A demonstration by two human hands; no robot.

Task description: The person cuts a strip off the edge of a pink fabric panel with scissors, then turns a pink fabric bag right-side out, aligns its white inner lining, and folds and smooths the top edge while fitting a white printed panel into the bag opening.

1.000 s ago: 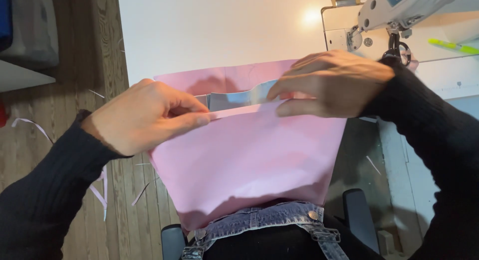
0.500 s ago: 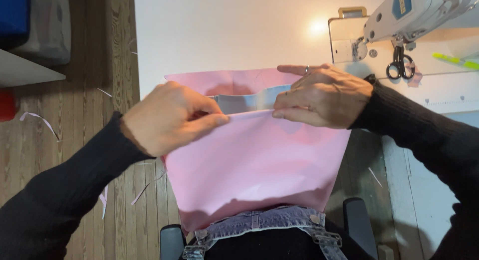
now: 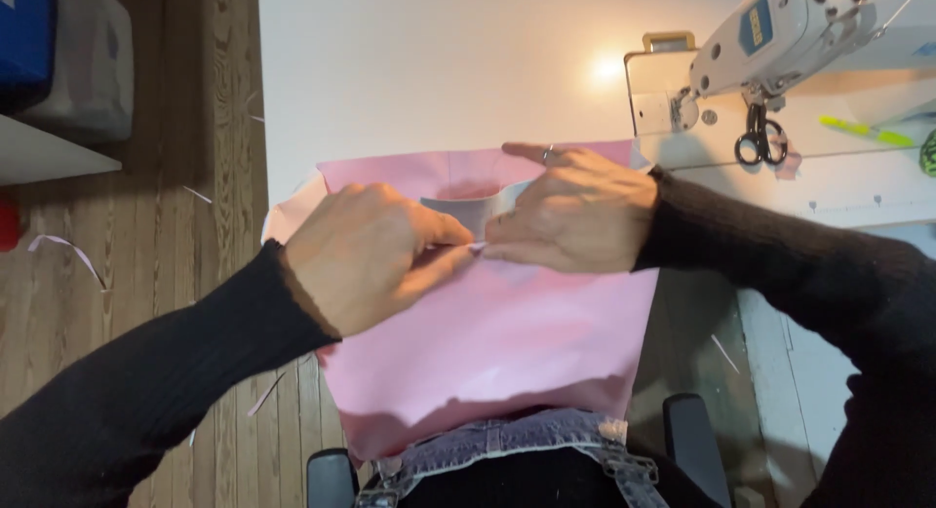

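Note:
A piece of pink fabric [image 3: 507,342] hangs from the white table's [image 3: 429,69] near edge down over my lap. A grey strip [image 3: 478,213] lies across its upper part. My left hand [image 3: 366,254] pinches the fabric's folded edge at the middle, fingers closed on it. My right hand [image 3: 575,211], with a ring on one finger, presses and pinches the same fold right beside it. The two hands' fingertips nearly touch.
A white sewing machine [image 3: 780,30] stands at the back right with its lamp lit. Black scissors [image 3: 759,137] hang below its head. A green pen [image 3: 863,130] lies on the machine's table. Wooden floor [image 3: 146,254] with fabric scraps is on the left, beside a grey bin [image 3: 83,59].
Both hands have drawn together along the fold toward the middle. The view has shifted, so the fabric and machine sit further right in the frame.

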